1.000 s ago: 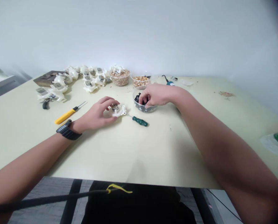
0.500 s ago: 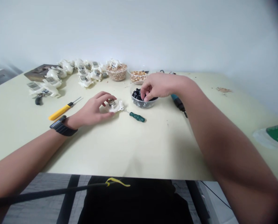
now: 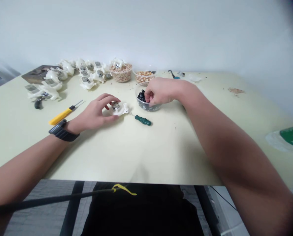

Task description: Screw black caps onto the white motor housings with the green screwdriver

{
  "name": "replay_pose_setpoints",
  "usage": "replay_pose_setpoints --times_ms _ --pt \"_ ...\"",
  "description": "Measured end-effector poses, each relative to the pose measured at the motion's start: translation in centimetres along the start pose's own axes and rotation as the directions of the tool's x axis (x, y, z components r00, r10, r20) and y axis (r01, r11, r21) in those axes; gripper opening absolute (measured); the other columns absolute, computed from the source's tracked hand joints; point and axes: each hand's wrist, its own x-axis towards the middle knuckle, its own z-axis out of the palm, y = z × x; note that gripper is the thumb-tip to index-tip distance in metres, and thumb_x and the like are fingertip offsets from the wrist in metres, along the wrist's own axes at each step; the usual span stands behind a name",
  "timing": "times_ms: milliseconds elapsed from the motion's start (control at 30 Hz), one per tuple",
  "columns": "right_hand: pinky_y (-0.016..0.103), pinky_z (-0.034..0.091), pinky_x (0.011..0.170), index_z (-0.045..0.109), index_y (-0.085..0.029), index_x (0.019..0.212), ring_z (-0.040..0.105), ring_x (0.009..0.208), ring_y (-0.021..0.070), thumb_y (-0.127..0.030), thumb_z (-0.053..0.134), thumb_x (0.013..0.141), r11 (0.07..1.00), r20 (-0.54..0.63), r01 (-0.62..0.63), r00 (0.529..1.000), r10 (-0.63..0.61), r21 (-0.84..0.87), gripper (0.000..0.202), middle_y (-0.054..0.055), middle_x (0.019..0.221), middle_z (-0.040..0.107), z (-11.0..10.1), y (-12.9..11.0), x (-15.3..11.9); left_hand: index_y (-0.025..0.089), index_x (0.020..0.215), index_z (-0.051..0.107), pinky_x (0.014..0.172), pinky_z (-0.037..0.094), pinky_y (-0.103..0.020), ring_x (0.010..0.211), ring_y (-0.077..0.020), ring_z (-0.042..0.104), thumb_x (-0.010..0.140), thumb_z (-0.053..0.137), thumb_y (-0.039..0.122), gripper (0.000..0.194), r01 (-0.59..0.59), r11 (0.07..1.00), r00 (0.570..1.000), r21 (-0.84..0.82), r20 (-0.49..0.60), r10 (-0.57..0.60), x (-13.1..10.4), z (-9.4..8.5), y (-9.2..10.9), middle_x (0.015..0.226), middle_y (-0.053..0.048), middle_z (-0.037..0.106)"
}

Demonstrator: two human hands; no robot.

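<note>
My left hand (image 3: 94,112) rests on the table, thumb and fingers curved around a white plastic part (image 3: 122,109) with a round metal-looking piece on it. My right hand (image 3: 161,90) reaches into a clear plastic bowl (image 3: 152,108) of small black pieces (image 3: 141,95). Its fingertips are pinched low among them, and what they hold, if anything, is hidden. A green-handled screwdriver (image 3: 142,120) lies between the white part and the bowl, its shaft pointing at the part.
Left of my hand lies a yellow-handled screwdriver (image 3: 61,116). Several white plastic assemblies (image 3: 53,82) crowd the back left. Behind the bowl stand a tub of beige pieces (image 3: 121,75) and a tub of orange-brown pieces (image 3: 144,76). A green-labelled container (image 3: 292,137) is at the right edge.
My right hand has shifted slightly left and its fingers are curled tighter in the bowl. My left hand stays at the white part. The whole view has moved a little.
</note>
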Motion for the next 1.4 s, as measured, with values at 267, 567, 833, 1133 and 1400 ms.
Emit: replay_pose_setpoints --times_ms 267,567,833,1133,1400 --pt "0.033 0.049 0.069 0.085 -0.02 0.094 0.071 0.084 0.0222 -0.015 0.078 0.078 0.994 -0.035 0.038 0.999 -0.035 0.104 0.018 0.003 0.094 0.081 0.3 1.7 0.1 0.023 0.132 0.068 0.093 0.063 -0.041 0.102 -0.0242 0.071 0.091 0.074 0.047 0.048 -0.018 1.0 1.0 -0.001 -0.007 0.018 0.0 -0.1 -0.2 0.133 -0.011 0.067" --pt "0.035 0.046 0.069 0.082 -0.021 0.093 0.068 0.086 0.0233 -0.023 0.072 0.081 0.984 -0.185 -0.046 0.98 0.079 0.173 0.015 0.006 0.101 0.081 -0.1 2.1 -0.8 0.023 0.135 0.067 0.098 0.062 -0.046 0.105 -0.0267 0.071 0.091 0.074 0.048 0.051 -0.007 1.0 1.0 0.017 -0.003 0.007 0.0 0.1 -0.2 0.136 -0.011 0.067" --pt "0.037 0.043 0.07 0.081 -0.022 0.093 0.067 0.087 0.0257 -0.031 0.072 0.088 0.986 -0.255 -0.075 0.96 0.112 0.152 0.014 0.009 0.103 0.08 -0.6 2.1 -1.1 0.024 0.134 0.068 0.095 0.063 -0.043 0.104 -0.0256 0.071 0.091 0.074 0.048 0.05 0.007 1.0 1.0 0.005 0.002 -0.007 0.0 -0.1 0.1 0.135 -0.011 0.067" --pt "0.036 0.048 0.083 0.083 -0.021 0.124 0.07 0.102 0.0262 -0.023 0.069 0.096 0.988 -0.166 -0.028 0.985 0.053 0.151 0.032 0.009 0.121 0.08 -0.7 3.6 -0.8 0.024 0.136 0.066 0.103 0.061 -0.048 0.111 -0.0276 0.07 0.092 0.073 0.048 0.051 0.007 1.0 1.0 0.006 -0.004 -0.007 -0.1 0.2 -0.2 0.138 -0.011 0.066" --pt "0.035 0.045 0.076 0.082 -0.021 0.111 0.069 0.093 0.0234 -0.02 0.067 0.095 0.984 -0.144 -0.031 0.988 0.057 0.177 0.021 0.007 0.105 0.08 -0.8 3.6 -1.0 0.026 0.141 0.064 0.109 0.06 -0.051 0.122 -0.0299 0.068 0.094 0.073 0.049 0.052 0.014 1.0 0.999 0.007 -0.036 -0.014 -0.1 0.7 -0.6 0.143 -0.012 0.063"
